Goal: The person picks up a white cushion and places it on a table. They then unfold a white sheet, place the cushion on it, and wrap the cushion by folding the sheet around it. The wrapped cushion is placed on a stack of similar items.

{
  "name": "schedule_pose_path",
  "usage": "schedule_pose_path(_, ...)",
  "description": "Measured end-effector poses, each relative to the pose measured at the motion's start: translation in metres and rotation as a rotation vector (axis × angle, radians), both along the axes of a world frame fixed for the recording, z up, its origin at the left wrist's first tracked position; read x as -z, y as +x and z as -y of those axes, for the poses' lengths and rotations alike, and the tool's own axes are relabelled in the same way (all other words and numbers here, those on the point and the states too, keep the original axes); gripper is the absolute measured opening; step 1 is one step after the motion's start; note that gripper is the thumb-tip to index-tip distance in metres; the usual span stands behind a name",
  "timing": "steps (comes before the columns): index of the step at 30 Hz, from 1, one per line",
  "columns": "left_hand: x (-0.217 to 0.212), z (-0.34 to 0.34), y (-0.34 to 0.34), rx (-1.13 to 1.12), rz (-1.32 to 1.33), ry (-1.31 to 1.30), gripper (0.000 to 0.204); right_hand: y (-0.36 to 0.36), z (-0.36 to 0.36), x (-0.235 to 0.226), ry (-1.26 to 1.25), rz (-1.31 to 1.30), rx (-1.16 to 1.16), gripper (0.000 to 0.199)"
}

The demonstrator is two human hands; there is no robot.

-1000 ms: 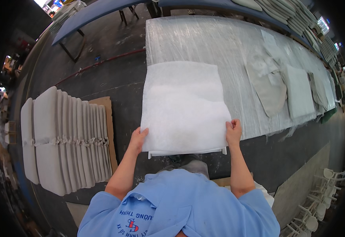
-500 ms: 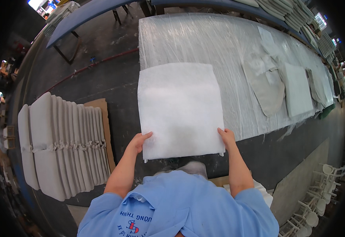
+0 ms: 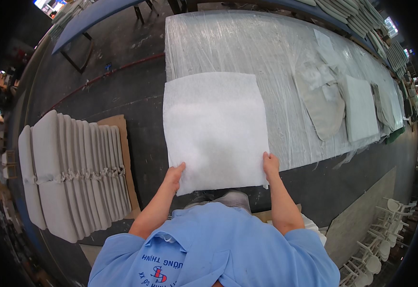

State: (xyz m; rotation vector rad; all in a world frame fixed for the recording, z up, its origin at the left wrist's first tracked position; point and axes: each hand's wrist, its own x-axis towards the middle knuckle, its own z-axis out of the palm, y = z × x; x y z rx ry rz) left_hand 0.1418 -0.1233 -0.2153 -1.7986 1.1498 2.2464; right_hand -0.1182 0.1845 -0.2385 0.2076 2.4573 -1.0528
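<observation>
A roughly square white padding sheet (image 3: 213, 129) is stretched out in front of my body. My left hand (image 3: 174, 176) pinches its near left side, thumb on top and fingers underneath. On the opposite side my right hand (image 3: 270, 163) grips the edge in the same way. The sheet's far part overlaps the plastic-covered table (image 3: 209, 43), and its near edge hangs above my legs. From above I cannot tell whether the far part touches the plastic. A greyish patch shows near the sheet's middle.
At the left, a row of grey cushions (image 3: 70, 172) stands beside brown cardboard (image 3: 127, 162). Beige fabric pieces (image 3: 321, 107) and a white pad stack (image 3: 362, 107) lie on the table's right part. A blue-topped bench (image 3: 92, 21) is at far left, white chairs (image 3: 374, 263) at lower right.
The sheet has shifted slightly left with both hands still holding it. Its near left corner dips a little lower now.
</observation>
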Motion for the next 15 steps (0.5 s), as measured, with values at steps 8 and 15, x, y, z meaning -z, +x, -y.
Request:
schedule_pose_path(8, 0.011, -0.005, -0.015, 0.012, 0.248, -0.674, 0.05, 0.011, 0.012, -0.006, 0.224, -0.356, -0.134, 0.041)
schedule_pose_path(15, 0.011, 0.003, -0.009, 0.164, 0.369, -0.842, 0.042, 0.004, 0.001, -0.003, 0.279, -0.348, -0.144, 0.039)
